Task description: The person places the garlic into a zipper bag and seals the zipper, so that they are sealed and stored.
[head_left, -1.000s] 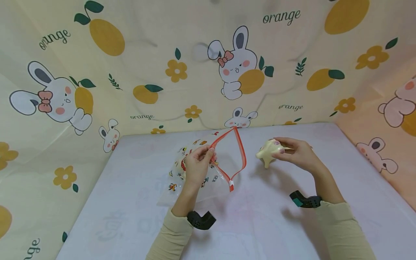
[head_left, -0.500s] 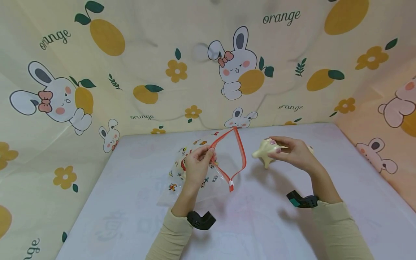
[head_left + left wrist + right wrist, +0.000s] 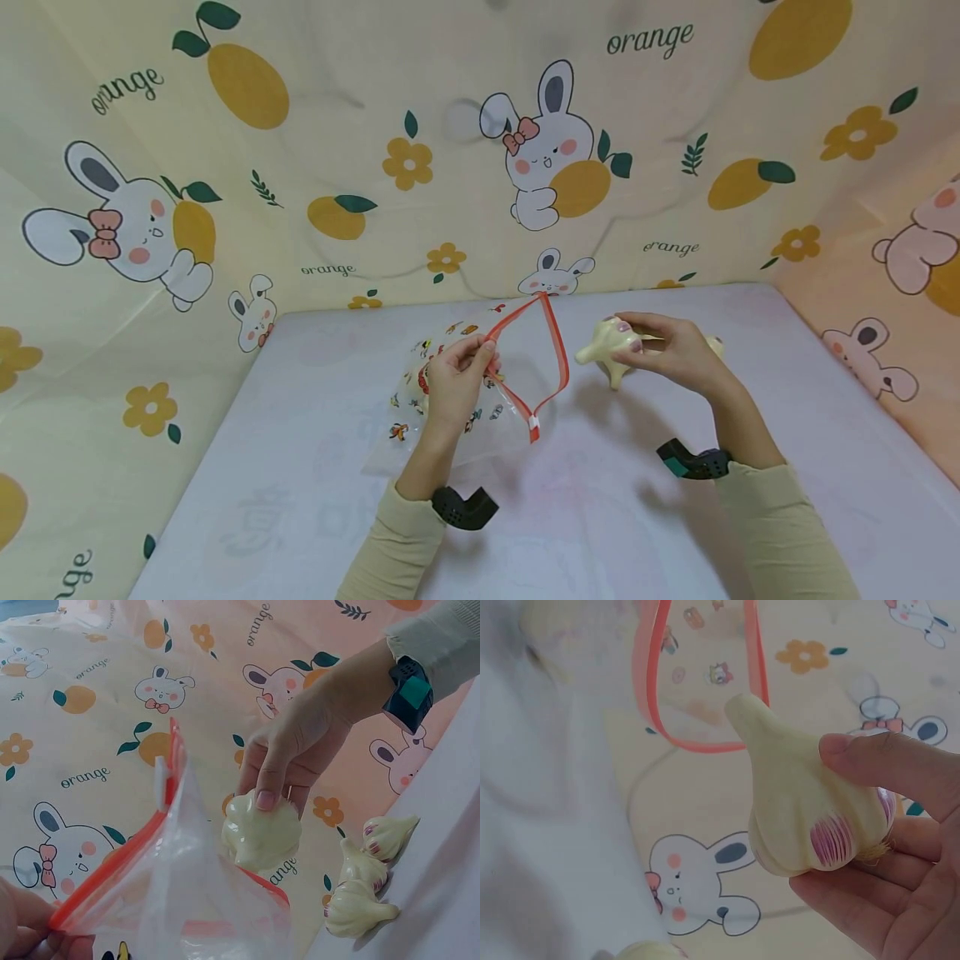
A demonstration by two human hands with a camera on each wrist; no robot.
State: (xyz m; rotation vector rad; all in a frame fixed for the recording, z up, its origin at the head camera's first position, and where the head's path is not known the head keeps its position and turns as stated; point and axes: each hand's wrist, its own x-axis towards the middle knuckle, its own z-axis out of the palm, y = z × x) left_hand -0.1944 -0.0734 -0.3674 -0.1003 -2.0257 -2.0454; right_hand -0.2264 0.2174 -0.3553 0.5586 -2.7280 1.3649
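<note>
Two-handed now: pinching a garlic bulb (image 3: 602, 342) in the right hand (image 3: 675, 352), roughly 3 o'clock of the zip bag (image 3: 491, 435), and its red rim (image 3: 557, 343) in the left hand (image 3: 456, 379). Just eased the bulb toward 9 o'clock: closer to the opening, probably progress.

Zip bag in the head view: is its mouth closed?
No, the red strip of the zip bag stands spread in an open loop, with the left hand pinching one side.

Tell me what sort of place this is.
Probably a staged tabletop recording booth: a bunny-and-orange backdrop rises behind and beside a pale table, and two black wrist-worn devices are in view.
</note>
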